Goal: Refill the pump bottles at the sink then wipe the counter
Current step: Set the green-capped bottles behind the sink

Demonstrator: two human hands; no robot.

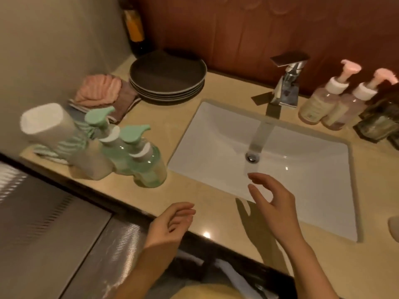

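Observation:
Two clear pump bottles with green pumps, one (149, 162) nearer and one (110, 145) behind it, stand on the beige counter (185, 203) left of the white sink (306, 190). A large cream refill bottle (64, 139) with a white cap stands beside them. Two pump bottles with pink pumps, one (319, 100) left of the other (349, 108), stand to the right of the chrome faucet (285, 87). My left hand (170, 225) hovers over the counter's front edge, fingers loosely curled, holding nothing. My right hand (272, 203) hovers over the sink's near rim, fingers spread.
Folded pink and brown cloths (103, 93) lie at the back left beside a stack of dark plates (167, 76). A green striped cloth (47, 151) sits behind the refill bottle. A dark glass container (380, 121) stands at the far right. A wall closes the left side.

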